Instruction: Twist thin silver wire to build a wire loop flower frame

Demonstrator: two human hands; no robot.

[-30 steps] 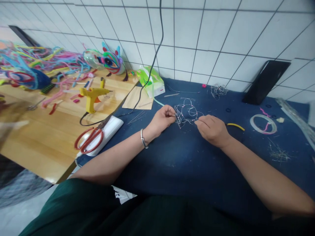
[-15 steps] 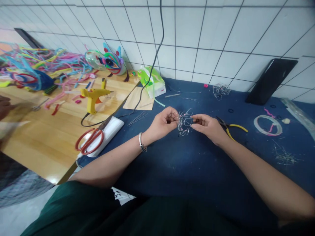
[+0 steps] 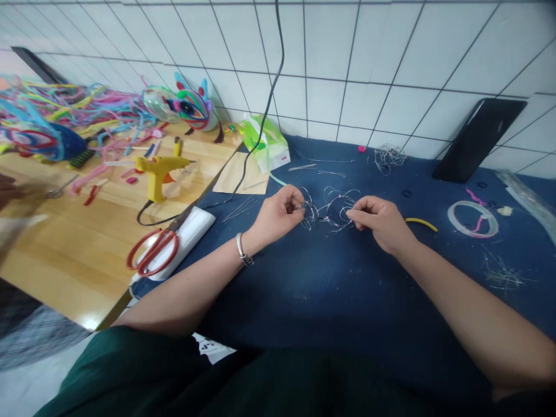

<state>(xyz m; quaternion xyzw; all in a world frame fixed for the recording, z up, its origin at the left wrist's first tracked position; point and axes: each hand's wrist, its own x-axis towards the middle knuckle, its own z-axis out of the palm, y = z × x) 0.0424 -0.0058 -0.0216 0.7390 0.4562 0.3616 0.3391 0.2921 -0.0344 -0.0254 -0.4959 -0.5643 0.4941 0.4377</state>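
Between my hands, above the dark blue cloth, stretches a piece of thin looped wire with small pinkish beads on it. My left hand pinches its left end, where several loops bunch together. On the other side my right hand pinches a loop at the right end between thumb and fingers. The yellow handle of the pliers shows behind my right hand; the rest of that tool is hidden. A loose tangle of similar wire lies near the wall.
On the left are scissors on a white power strip, a yellow glue gun and a tissue pack. To the right lie a coil of clear line, wire scraps and a leaning black phone. A co-worker's hand shows far left.
My hands have moved apart, and the bunched wire has spread into two looped sections. My right hand has closed on its right end and now covers more of the pliers.
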